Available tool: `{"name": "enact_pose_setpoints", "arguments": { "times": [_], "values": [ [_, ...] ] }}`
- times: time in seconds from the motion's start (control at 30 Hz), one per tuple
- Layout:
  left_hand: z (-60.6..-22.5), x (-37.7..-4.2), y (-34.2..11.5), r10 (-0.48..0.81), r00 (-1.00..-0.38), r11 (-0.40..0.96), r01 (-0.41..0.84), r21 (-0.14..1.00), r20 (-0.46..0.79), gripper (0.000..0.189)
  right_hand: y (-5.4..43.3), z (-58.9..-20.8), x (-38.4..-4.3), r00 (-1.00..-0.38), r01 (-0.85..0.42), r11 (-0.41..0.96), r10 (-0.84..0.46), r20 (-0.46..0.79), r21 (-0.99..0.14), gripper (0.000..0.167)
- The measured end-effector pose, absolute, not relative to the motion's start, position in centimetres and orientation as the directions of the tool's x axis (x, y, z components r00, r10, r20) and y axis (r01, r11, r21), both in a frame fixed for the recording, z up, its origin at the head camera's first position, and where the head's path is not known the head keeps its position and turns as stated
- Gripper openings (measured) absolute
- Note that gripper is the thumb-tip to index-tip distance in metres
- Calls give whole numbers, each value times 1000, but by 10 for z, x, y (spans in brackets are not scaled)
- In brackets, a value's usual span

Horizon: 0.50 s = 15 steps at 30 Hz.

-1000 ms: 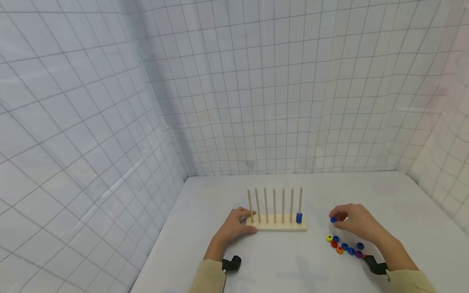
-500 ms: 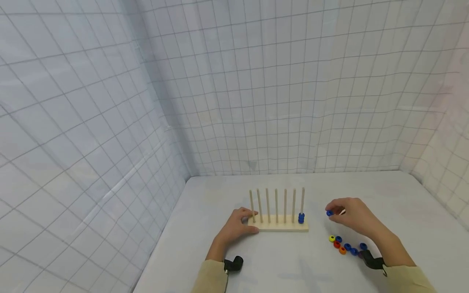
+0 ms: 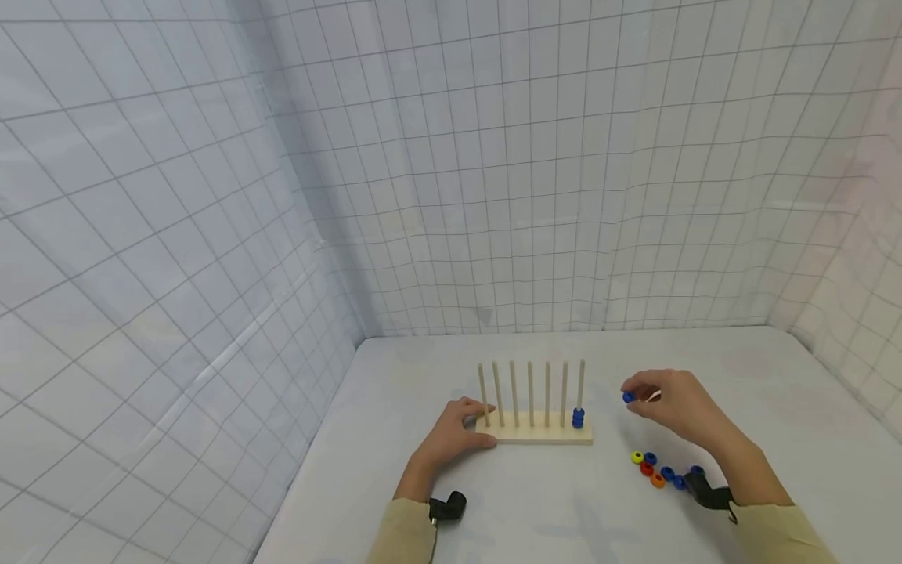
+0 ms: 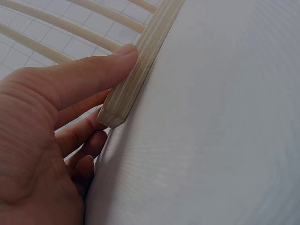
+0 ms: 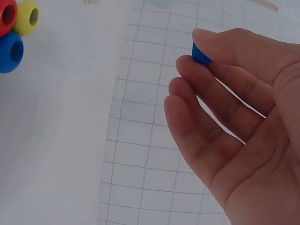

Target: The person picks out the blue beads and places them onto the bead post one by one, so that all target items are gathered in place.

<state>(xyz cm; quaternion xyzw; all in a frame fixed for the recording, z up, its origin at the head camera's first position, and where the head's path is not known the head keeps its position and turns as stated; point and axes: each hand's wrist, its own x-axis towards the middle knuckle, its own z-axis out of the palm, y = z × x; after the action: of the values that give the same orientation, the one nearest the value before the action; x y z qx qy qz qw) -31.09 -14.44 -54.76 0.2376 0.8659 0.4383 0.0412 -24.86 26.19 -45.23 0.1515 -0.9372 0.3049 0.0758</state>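
In the head view, a light wooden bead stand carries a row of several upright pegs, with blue beads stacked at the bottom of the rightmost one. My left hand grips the stand's left end, thumb along the front edge and fingers behind. The left wrist view shows that thumb against the layered wooden edge. Right of the stand, my right hand is raised over the table, pinching a blue bead between thumb and fingertips. Much of that bead is hidden by the thumb.
Loose beads lie on the white table below the right hand: a yellow bead, a red bead, an orange bead and several blue ones. The right wrist camera overlaps some of them. Grid-patterned sheets surround the table.
My right hand has lifted the pinched blue bead up and away from the loose beads, moving slightly left toward the stand. The left hand keeps its grip on the stand.
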Motion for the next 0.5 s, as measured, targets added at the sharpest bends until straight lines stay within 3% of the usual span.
{"name": "enact_pose_setpoints", "arguments": {
  "times": [0.5],
  "values": [
    [-542,-306,-145,443,-889,512,357,781,116,57,250,-436,-245,-933,-337,760,-192,303,-555,19]
  ]
}}
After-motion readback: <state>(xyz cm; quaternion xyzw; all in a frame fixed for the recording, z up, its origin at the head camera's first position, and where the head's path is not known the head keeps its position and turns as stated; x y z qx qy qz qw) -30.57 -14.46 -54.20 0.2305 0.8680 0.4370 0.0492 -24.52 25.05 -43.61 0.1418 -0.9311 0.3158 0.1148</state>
